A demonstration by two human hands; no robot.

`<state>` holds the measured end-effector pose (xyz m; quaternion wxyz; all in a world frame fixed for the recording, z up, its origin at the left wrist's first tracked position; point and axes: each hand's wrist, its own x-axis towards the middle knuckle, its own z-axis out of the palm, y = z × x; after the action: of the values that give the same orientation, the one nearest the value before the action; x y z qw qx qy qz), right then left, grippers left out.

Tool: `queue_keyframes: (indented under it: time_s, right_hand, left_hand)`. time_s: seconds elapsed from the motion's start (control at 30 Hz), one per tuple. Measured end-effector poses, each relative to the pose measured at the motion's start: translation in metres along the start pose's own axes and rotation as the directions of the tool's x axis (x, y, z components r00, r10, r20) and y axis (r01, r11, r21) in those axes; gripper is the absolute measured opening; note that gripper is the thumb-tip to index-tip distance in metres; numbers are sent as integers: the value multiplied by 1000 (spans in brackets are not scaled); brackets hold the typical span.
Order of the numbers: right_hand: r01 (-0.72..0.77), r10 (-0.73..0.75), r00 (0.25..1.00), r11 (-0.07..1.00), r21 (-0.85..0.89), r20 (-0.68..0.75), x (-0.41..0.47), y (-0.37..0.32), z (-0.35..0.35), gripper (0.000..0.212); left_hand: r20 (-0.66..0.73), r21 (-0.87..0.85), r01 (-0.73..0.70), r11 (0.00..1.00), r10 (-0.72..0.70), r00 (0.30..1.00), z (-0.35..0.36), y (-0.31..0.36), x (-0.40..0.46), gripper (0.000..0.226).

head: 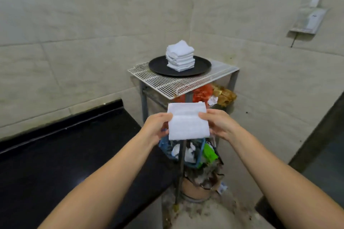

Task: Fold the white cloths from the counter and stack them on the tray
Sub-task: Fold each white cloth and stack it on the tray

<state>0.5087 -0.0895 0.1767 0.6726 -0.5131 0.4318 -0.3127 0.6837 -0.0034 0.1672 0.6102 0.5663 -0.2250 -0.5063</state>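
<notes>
While the black counter (65, 154) sits on the left, the left hand (157, 126) pinches one side of a folded white cloth (188, 121) in the air. The right hand (217, 123) pinches the other side. Behind, the black tray (160, 67) holds a stack of cloths (180, 55) on a wire rack (167, 83).

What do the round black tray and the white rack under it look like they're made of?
The tray looks like matte black plastic or coated metal; its dull, even sheen leaves that open. The rack seems to be white-coated metal wire, shown by its thin parallel bars.
</notes>
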Motion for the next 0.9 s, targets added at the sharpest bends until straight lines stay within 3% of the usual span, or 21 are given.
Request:
queue_keyframes:
  time_s: [0.17,0.3,0.5,0.7,0.9]
  right_hand:
    - [159,-157,987,986,-41,44,100,-97,-14,10]
    - [334,-332,942,911,-242,51,175,-161,-27,9]
    - [472,-441,878,729,-496,187,320,-235,-32,20]
    - [542,-438,840,648,-535,319,430,-269,-17,21]
    - [524,-341,847,671,-525,408,473,-246,-22,25]
  left_hand:
    - [18,45,-203,978,203,979,48,85,95,20]
    - [-5,119,-302,946,305,952,81,142,167,21]
    - [-212,245,-363,899,415,885,120,197,276,25]
    - [-402,408,-268,872,436,805,126,230,356,31]
    - [-482,535,-130,835,428,765,118,210,391,34]
